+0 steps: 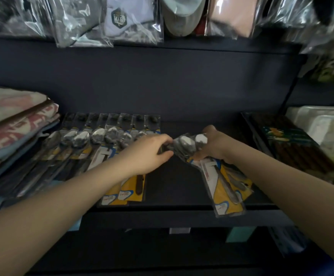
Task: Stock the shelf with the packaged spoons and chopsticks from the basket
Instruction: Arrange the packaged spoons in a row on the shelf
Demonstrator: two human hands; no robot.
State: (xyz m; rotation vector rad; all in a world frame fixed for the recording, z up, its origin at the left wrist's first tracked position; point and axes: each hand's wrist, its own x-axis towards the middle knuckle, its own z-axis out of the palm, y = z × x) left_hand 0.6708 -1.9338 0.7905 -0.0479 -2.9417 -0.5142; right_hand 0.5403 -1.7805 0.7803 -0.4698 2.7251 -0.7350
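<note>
The dark shelf is seen from a single head-worn wide-angle camera, aimed forward and downward at close range.

A row of spoon packs lies on the shelf. Left of the row sit folded cloths, right of it chopstick packs, above it bagged goods.

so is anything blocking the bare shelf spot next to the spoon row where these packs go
Nothing visible. The dark shelf is bare between the spoon row and the packs gripped by the right hand; the left hand pinches their top.
</note>
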